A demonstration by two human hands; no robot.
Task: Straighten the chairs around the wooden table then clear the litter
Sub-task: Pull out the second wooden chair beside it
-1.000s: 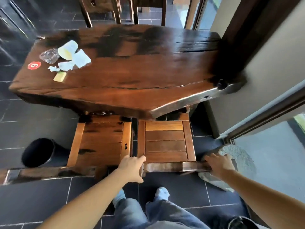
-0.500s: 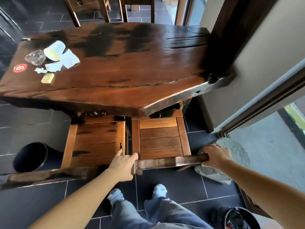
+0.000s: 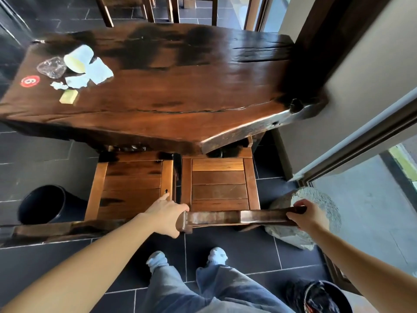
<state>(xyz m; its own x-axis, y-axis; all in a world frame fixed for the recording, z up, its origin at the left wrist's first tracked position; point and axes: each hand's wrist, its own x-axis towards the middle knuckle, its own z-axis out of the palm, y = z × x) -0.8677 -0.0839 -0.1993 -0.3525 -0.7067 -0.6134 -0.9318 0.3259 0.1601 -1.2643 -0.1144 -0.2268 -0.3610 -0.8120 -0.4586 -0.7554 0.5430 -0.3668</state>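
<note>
Below the wooden table's (image 3: 180,86) near edge, right chair (image 3: 220,188) sits half tucked; left hand (image 3: 168,216) and right hand (image 3: 303,214) both grip its top rail (image 3: 239,216). Risk: a skewed push jams it against left chair (image 3: 133,184) or the stone (image 3: 316,199) beside it. Litter (image 3: 85,68) lies at the table's far-left corner.

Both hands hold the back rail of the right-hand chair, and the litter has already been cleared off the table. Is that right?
Not the litter part. The head view shows a paper cup, paper scraps and a crumpled wrapper lying on the far left corner of the table. The left hand and right hand do hold the back rail of the right-hand chair.
</note>
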